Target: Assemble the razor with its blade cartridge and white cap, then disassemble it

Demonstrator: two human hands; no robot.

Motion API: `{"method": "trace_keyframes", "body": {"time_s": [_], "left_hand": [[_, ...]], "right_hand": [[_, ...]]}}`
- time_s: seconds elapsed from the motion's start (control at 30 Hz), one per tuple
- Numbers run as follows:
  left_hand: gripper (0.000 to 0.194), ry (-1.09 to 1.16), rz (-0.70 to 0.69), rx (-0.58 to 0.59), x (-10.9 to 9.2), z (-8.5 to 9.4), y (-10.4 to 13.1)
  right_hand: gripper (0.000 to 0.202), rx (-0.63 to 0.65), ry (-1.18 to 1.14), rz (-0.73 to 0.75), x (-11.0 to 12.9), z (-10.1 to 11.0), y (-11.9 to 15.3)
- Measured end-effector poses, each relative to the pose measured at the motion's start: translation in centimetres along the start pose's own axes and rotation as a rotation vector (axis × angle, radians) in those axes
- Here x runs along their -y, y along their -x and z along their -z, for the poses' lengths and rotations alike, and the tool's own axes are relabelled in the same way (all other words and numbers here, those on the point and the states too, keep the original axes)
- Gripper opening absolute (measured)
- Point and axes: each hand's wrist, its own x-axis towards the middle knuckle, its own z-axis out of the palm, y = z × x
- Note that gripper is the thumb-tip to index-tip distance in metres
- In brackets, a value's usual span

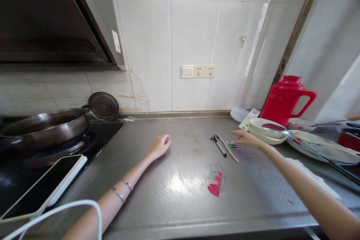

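Observation:
My left hand [162,145] rests on the steel counter [180,157] with its fingers loosely curled in; nothing shows in it. My right hand [246,138] reaches in from the right, index finger stretched out and apart from the lower fingers. Just under its fingertips is a small teal and dark item [233,145]; whether they touch it is unclear. To the left of that item, a black and silver razor [219,146] lies beside a thin, curved, pale handle-like piece [228,149]. A ragged red patch [216,185] is on the counter nearer the front.
A steel pan [46,129] sits on the black stove at left, with a phone [42,187] and white cable [95,210] in front. At right stand a red jug [281,99], stacked white bowls [267,129], plates with utensils [317,146] and white paper [315,176].

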Motion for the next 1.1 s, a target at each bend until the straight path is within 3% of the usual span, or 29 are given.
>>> {"method": "trace_keyframes", "body": {"time_s": [0.13,0.27,0.43,0.63,0.83,1.1], "left_hand": [[0.028,-0.157,0.035,0.008,1.3,1.8,0.7],[0.035,-0.353,0.148,0.065,2.4,3.3,1.6],[0.045,-0.488,0.258,0.102,3.8,4.7,2.9],[0.046,-0.544,0.273,0.08,5.2,6.0,3.7],[0.042,-0.571,0.274,0.043,5.1,6.4,4.1],[0.038,-0.598,0.258,0.037,5.3,6.1,4.0]], "right_hand": [[0.052,-0.239,0.017,-0.048,0.8,-0.6,-0.9],[0.044,-0.384,-0.001,0.022,3.8,-2.8,-1.9],[0.039,-0.353,0.037,0.226,9.3,-6.0,-2.4],[0.039,-0.313,0.045,0.293,14.2,-9.5,-2.0],[0.044,-0.287,0.005,0.257,15.0,-12.1,-1.6],[0.045,-0.274,-0.009,0.165,14.8,-12.4,-1.6]]}}
